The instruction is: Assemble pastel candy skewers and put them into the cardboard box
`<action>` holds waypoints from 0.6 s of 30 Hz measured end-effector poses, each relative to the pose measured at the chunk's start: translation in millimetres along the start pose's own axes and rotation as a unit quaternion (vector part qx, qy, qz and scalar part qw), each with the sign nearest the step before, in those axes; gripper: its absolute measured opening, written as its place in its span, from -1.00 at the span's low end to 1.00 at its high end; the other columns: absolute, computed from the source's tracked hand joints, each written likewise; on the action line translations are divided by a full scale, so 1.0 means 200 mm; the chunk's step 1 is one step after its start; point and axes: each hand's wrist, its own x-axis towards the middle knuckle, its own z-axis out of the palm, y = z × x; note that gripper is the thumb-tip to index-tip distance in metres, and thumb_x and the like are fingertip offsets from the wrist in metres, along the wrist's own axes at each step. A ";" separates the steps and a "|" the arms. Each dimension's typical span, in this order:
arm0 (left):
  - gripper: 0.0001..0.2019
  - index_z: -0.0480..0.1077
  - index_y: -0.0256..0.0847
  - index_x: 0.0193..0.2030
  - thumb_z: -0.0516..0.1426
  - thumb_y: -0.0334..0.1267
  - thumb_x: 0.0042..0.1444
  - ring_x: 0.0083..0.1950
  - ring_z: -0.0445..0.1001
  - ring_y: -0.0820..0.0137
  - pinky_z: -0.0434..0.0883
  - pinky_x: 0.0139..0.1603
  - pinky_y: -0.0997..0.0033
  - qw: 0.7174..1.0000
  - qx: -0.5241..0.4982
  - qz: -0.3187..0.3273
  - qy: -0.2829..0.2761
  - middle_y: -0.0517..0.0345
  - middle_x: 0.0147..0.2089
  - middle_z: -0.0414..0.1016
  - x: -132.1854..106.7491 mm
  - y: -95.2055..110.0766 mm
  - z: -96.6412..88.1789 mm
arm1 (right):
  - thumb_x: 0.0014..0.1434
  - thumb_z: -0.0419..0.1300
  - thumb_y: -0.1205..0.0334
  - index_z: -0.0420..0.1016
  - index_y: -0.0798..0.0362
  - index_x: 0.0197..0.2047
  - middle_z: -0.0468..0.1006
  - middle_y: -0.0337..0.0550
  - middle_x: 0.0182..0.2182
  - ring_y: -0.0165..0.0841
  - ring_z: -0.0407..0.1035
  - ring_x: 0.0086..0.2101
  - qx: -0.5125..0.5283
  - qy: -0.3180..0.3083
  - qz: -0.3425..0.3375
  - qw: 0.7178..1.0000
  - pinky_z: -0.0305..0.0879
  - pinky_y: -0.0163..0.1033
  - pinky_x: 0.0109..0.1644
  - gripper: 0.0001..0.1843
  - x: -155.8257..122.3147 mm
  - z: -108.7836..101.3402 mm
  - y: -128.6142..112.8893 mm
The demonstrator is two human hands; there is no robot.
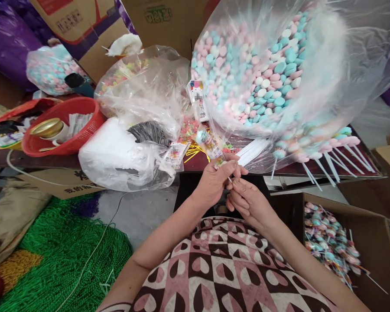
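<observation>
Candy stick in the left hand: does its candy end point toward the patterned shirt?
No, its candy end lies beyond the left hand, away from the patterned shirt.

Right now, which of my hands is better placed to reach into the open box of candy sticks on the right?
Probably your right hand: it is nearer the open box. Your left hand is farther off, gripping the wrapped candy stick near its base.
</observation>
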 end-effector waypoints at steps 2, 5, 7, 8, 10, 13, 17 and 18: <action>-0.53 0.43 -0.13 -0.12 0.37 0.03 -0.13 -0.09 0.55 0.27 0.39 -0.29 0.44 1.000 -0.009 -0.001 -0.022 0.15 -0.32 0.53 -0.01 0.05 -0.01 | 0.19 0.23 -0.04 0.39 0.02 -0.38 0.01 -0.58 -0.81 -0.60 -0.19 -0.78 0.011 -0.042 0.017 0.999 0.22 -0.35 -0.53 -0.70 0.00 0.01 -0.02; -0.55 0.45 -0.12 -0.16 0.37 0.05 -0.14 -0.04 0.56 0.23 0.44 -0.14 0.34 0.997 -0.051 0.053 -0.010 0.13 -0.28 0.54 0.01 0.14 -0.02 | 0.24 0.18 -0.03 0.42 0.03 -0.34 0.04 -0.56 -0.80 -0.59 -0.16 -0.76 -0.028 -0.042 0.018 0.999 0.22 -0.33 -0.51 -0.70 -0.01 0.00 -0.02; -0.69 0.46 -0.14 -0.24 0.34 -0.03 -0.04 -0.17 0.58 0.31 0.45 -0.15 0.36 0.994 -0.059 0.085 0.039 0.23 -0.45 0.45 0.04 0.17 -0.04 | 0.25 0.16 -0.05 0.46 0.03 -0.23 0.19 -0.49 -0.76 -0.54 -0.03 -0.73 -0.115 0.004 -0.020 0.993 0.18 -0.33 -0.54 -0.70 -0.02 -0.01 -0.01; -0.75 0.45 -0.16 -0.28 0.33 -0.08 0.00 -0.25 0.58 0.36 0.45 -0.18 0.39 0.992 -0.061 0.092 0.065 0.28 -0.51 0.39 0.05 0.18 -0.04 | 0.24 0.16 -0.05 0.47 0.02 -0.17 0.28 -0.44 -0.71 -0.51 0.06 -0.70 -0.179 0.035 -0.059 0.981 0.16 -0.33 -0.54 -0.70 -0.02 -0.02 0.00; -0.78 0.41 -0.19 -0.38 0.32 -0.13 0.02 -0.35 0.54 0.43 0.43 -0.29 0.46 0.988 -0.072 0.092 0.096 0.32 -0.55 0.32 0.08 0.17 -0.04 | 0.23 0.18 0.00 0.51 -0.01 -0.11 0.38 -0.34 -0.62 -0.46 0.21 -0.62 -0.314 0.101 -0.157 0.931 0.16 -0.32 -0.51 -0.72 -0.02 -0.04 0.01; -0.71 0.31 -0.22 -0.49 0.31 -0.14 0.04 -0.41 0.47 0.50 0.39 -0.35 0.50 0.989 -0.088 0.083 0.088 0.32 -0.54 0.29 0.09 0.12 -0.04 | 0.27 0.13 0.06 0.54 -0.03 -0.15 0.37 -0.31 -0.61 -0.43 0.24 -0.59 -0.416 0.169 -0.245 0.859 0.18 -0.31 -0.49 -0.76 -0.03 -0.06 0.03; -0.68 0.28 -0.22 -0.51 0.31 -0.13 0.03 -0.42 0.41 0.54 0.42 -0.18 0.42 0.990 -0.082 0.082 0.077 0.34 -0.54 0.23 0.07 0.05 -0.02 | 0.29 0.10 0.00 0.52 0.01 -0.18 0.35 -0.33 -0.62 -0.46 0.18 -0.63 -0.371 0.163 -0.200 0.892 0.10 -0.33 -0.56 -0.71 -0.03 -0.05 0.06; -0.67 0.28 -0.22 -0.52 0.32 -0.13 0.02 -0.43 0.41 0.54 0.43 -0.15 0.40 0.991 -0.081 0.079 0.075 0.34 -0.54 0.22 0.06 0.04 -0.02 | 0.28 0.10 -0.03 0.51 0.02 -0.19 0.32 -0.34 -0.64 -0.47 0.16 -0.64 -0.340 0.155 -0.181 0.910 0.07 -0.34 -0.58 -0.69 -0.02 -0.04 0.06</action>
